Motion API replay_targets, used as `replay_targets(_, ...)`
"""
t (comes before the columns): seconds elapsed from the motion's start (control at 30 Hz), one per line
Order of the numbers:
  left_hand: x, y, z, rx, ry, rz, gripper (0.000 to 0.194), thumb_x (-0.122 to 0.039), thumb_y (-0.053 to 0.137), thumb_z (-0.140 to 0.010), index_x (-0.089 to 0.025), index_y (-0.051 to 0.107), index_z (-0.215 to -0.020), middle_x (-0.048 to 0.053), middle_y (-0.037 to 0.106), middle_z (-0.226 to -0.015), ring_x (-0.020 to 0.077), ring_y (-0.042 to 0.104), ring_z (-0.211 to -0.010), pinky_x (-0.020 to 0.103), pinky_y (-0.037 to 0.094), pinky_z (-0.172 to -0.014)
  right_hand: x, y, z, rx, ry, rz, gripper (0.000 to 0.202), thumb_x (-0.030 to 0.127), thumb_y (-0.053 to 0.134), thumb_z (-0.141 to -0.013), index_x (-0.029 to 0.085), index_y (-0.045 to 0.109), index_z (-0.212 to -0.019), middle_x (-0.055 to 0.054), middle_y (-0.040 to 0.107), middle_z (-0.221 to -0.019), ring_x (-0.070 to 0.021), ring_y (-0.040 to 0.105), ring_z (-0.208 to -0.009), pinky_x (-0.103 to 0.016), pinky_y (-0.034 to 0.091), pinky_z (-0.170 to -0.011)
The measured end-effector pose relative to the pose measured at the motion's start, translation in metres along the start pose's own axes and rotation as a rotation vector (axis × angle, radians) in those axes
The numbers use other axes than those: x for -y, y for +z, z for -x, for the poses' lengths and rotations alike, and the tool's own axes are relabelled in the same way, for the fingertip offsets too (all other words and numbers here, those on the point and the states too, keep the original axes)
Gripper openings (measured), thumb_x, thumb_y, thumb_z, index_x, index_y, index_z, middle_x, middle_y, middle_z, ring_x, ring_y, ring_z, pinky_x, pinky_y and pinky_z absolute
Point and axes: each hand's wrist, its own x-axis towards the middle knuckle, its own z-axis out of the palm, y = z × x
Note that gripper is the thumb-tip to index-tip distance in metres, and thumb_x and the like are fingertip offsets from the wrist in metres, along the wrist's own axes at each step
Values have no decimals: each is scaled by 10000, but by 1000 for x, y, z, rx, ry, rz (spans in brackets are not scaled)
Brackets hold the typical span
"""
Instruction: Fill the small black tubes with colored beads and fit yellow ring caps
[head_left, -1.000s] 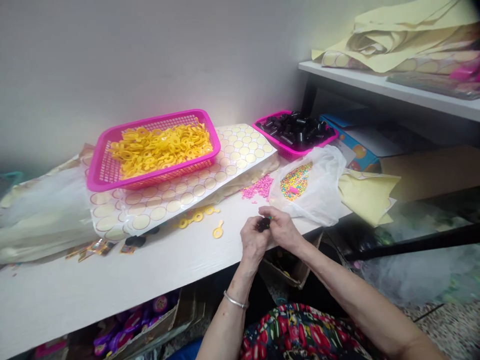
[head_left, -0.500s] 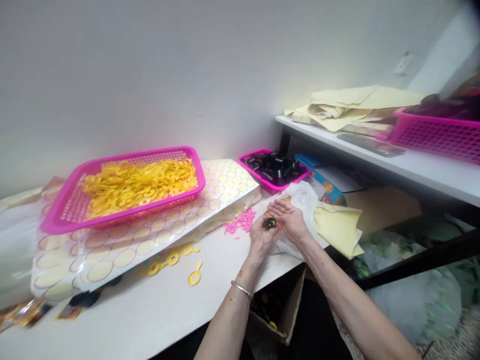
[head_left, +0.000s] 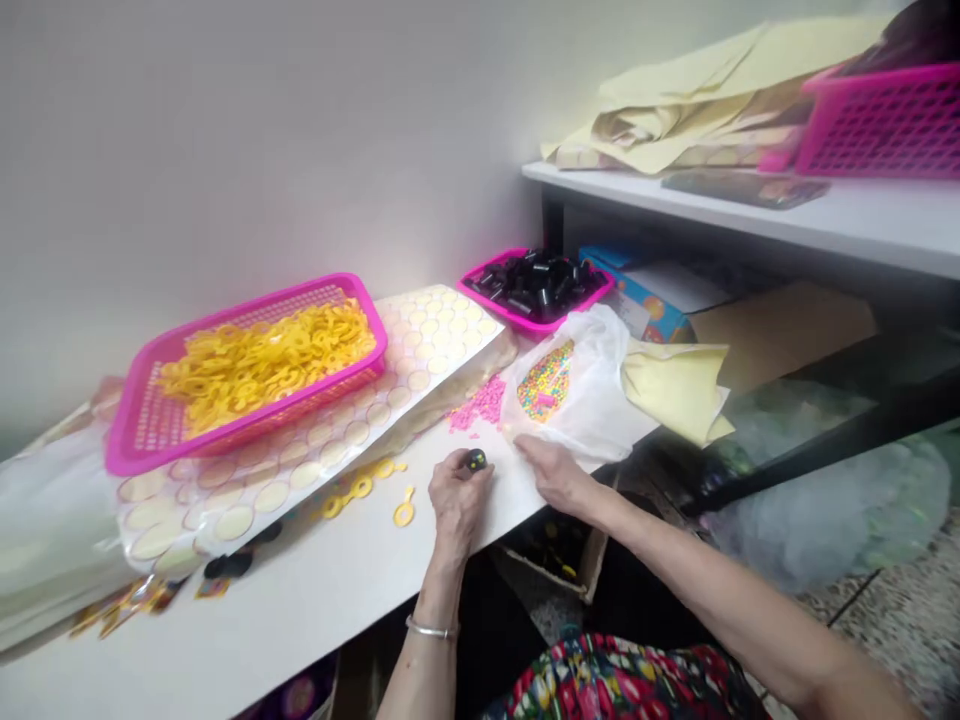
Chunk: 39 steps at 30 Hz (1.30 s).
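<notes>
My left hand [head_left: 456,492] is closed around a small black cylinder [head_left: 475,460], its open end facing up with yellow-green bits inside. To its right, my right hand [head_left: 551,472] hovers at the near edge of a white plastic bag [head_left: 600,410]; its fingers are bent together, and whatever they may hold is too small to make out. Colourful beads [head_left: 543,385] show in the bag's mouth. Small pink pieces [head_left: 480,402] lie left of the bag. One yellow ring with a stem [head_left: 404,508] rests left of my left hand.
A pink basket of yellow rings [head_left: 124,435] stands on sheets of round stickers [head_left: 375,415]. Behind the bag is a pink basket of black cylinders [head_left: 525,322]. A shelf [head_left: 750,215] juts in at right. An open box [head_left: 592,570] sits below the table edge.
My hands have moved apart, the left one leftward with the black cylinder. The beads in the bag are now uncovered. The view has shifted, so the shelf appears higher.
</notes>
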Motion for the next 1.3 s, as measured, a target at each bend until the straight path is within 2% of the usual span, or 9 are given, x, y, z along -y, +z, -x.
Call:
replay_targets(0.13, 13, -5, 12, -22, -9, -90, 377, -322, 729, -524, -195, 676, -875, 26, 613, -838, 172, 583, -784, 328, 466, -781, -23, 17, 2, 173, -275, 463, 429, -1, 428, -699, 162, 595, -1059, -138, 578, -1141, -260, 427, -1195, -473, 293, -1034)
replay_targets(0.23, 17, -2, 13, -2, 22, -63, 380, -331, 740, -524, -202, 675, -875, 27, 611, -849, 177, 575, -819, 332, 462, -796, -32, 14, -1, 209, -348, 534, 455, 8, 413, -707, 156, 577, -1105, -134, 562, -1185, -253, 377, -1245, -481, 276, -1051)
replay_targets(0.37, 21, -1, 13, 27, 29, -24, 389, -324, 750, -521, -208, 673, -885, 21, 604, -862, 167, 571, -820, 321, 459, -802, -31, 3, 1, 142, -248, 344, 447, 65, 512, -690, 203, 598, -1107, -85, 572, -1200, -253, 434, -1205, -492, 285, -1045)
replay_targets(0.53, 24, -2, 13, 58, 40, -18, 399, -299, 747, -534, -213, 665, -914, 23, 602, -886, 167, 568, -817, 325, 460, -791, -20, 0, 12, -83, -18, 93, 387, 119, 588, -683, 230, 636, -1050, -46, 620, -1113, -215, 550, -1044, -452, 365, -987)
replay_targets(0.67, 26, -2, 14, 66, 82, -19, 370, -268, 737, -541, -219, 664, -899, 15, 607, -864, 174, 563, -825, 327, 457, -785, -9, 8, 15, -199, -30, 51, 254, 129, 631, -669, 229, 681, -897, -49, 621, -1061, -205, 542, -1015, -399, 373, -967)
replay_targets(0.8, 27, -2, 15, 56, 138, 11, 321, -216, 716, -557, -211, 659, -872, 14, 615, -850, 171, 552, -825, 315, 456, -774, 0, 20, 13, -254, -39, 19, 135, 146, 626, -690, 216, 687, -788, -47, 627, -963, -192, 540, -971, -355, 349, -967)
replay_targets(1.0, 21, -6, 17, 98, 266, 18, 244, -148, 670, -590, -223, 653, -822, 7, 626, -818, 175, 536, -843, 309, 449, -769, 4, 33, 12, -199, 28, -15, 187, 185, 548, -755, 228, 662, -896, -23, 616, -905, -173, 556, -844, -321, 422, -812)
replay_targets(1.13, 19, -5, 16, 95, 235, 22, 252, -135, 663, -579, -217, 658, -818, 4, 624, -800, 167, 552, -813, 305, 455, -760, 4, 25, 9, -249, -104, 286, 162, 146, 515, -749, 224, 640, -816, -33, 574, -826, -193, 519, -820, -328, 394, -778)
replay_targets(1.3, 21, -2, 16, 129, 198, -10, 295, -166, 702, -555, -213, 666, -844, 7, 624, -816, 167, 566, -813, 303, 462, -762, -7, 11, 7, -45, -130, 873, 175, 127, 461, -782, 203, 604, -716, -50, 525, -740, -195, 490, -754, -303, 360, -681)
